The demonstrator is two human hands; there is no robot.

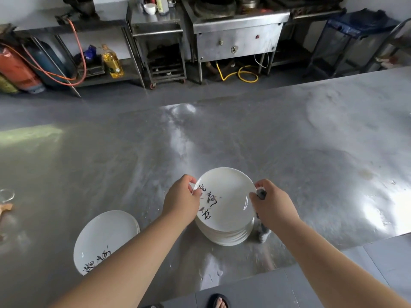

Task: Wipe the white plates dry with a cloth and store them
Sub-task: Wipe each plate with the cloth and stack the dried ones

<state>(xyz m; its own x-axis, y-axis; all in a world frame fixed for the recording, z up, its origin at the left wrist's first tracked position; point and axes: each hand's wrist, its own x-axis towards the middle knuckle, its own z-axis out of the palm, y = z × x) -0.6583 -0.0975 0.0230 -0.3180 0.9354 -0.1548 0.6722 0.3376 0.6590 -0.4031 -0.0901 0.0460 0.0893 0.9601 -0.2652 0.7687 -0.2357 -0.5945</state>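
A stack of several white plates (pixel 224 234) stands on the steel table (pixel 289 152). Its top plate (pixel 229 196), painted with black characters, is tilted up off the stack. My left hand (pixel 181 201) pinches that plate's left rim. My right hand (pixel 272 203) grips the right rim together with a grey cloth (pixel 262 230), which hangs down beside the stack. A second, lower pile of white plates (pixel 104 238) with the same black characters lies to the left, partly hidden by my left forearm.
A glass (pixel 6 195) sits at the table's left edge. Beyond the table stand steel kitchen counters, a stove unit (pixel 238 36), gas cylinders (pixel 17 70) and an oil bottle (pixel 112 62). My sandalled foot (pixel 219 302) shows below the near table edge.
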